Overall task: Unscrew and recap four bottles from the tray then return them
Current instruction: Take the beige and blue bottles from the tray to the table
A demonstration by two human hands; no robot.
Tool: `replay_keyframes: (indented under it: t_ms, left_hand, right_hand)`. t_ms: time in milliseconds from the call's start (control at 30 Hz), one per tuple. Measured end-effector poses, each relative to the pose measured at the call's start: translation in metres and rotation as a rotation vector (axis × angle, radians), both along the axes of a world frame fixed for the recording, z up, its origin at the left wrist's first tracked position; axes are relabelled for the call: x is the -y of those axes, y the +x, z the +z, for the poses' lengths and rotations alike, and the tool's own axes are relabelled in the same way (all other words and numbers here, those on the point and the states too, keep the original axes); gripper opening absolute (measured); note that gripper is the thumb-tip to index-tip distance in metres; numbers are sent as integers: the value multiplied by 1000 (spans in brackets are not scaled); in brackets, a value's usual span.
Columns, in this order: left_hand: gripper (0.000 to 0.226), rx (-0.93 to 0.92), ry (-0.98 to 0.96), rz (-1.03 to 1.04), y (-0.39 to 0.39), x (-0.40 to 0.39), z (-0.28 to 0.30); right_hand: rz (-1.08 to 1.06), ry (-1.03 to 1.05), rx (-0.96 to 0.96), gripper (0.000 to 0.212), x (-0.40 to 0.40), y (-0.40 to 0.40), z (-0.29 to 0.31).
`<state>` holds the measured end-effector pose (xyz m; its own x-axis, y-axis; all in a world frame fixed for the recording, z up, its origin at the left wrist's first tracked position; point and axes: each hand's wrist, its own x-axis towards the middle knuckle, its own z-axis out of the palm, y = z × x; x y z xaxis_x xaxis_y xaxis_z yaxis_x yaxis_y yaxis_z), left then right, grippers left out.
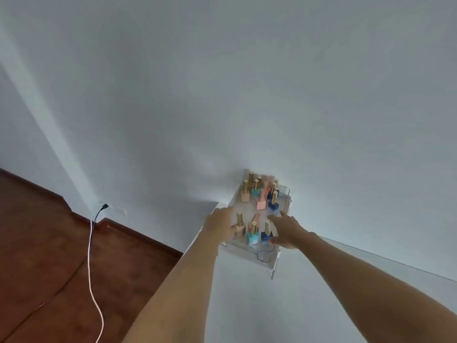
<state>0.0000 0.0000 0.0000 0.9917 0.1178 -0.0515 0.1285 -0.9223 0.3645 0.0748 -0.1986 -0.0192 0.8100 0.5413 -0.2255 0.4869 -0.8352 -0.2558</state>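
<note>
Place: this is looking like a room in a home.
Walls: plain white walls (247, 82) are meeting in a corner.
Floor: a dark red-brown wood floor (44, 256) is showing on the left.
Cable: a white cable (90, 256) is hanging from a wall plug (105, 206).
Desk: a white desk (247, 293) is holding a clear tray (268, 258) of little nail polish bottles (261, 201).

Both hands (218, 222) (286, 230) outstretched, fingers loosely spread

A clear, glossy plastic tray (265, 257) holds small bottles (252, 237) in pastel and blue with shiny gold metallic caps (250, 178), on a smooth matt white counter (242, 305). Below, a reddish-brown wooden floor (44, 256) shows a soft sheen.
</note>
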Motion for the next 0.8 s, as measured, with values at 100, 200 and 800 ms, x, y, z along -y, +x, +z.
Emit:
replay_keyframes:
  t_ms: [100,200,800]
  left_hand:
    - [47,36,10,33,8,2,-14]
    - [39,75,6,70,13,6,-26]
    - [25,232,32,113,25,-2,-47]
  right_hand:
    - [-77,23,23,61,-4,3,-11]
    - [-113,42,27,51,-7,4,-19]
    - [-238,74,150,26,-3,10,-15]
